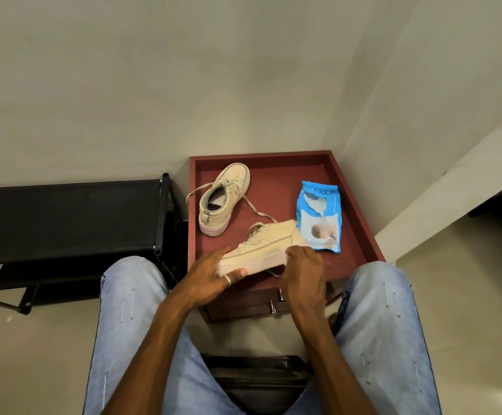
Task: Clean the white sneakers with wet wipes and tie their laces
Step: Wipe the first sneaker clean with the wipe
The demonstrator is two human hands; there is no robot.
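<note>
The near sneaker (pixel 266 245) lies on its side at the front edge of the red-brown bedside table (pixel 357 205). Its long axis runs left to right across the person's front, sole edge toward the body. The left hand (pixel 210 275) is closed on the left end, thumb under the sole. The right hand (pixel 305 265) covers the right end, fingers curled against the sole edge; whether it presses a wipe there cannot be determined, as the palm side is hidden. The second sneaker (pixel 224 199) stands upright farther back and left, laces loose and trailing. The wet wipes pack (pixel 320 217) lies just beyond the right hand, which is the nearer hand for drawing a wipe. Judgement: cleaning stage; laces not yet tied.
</note>
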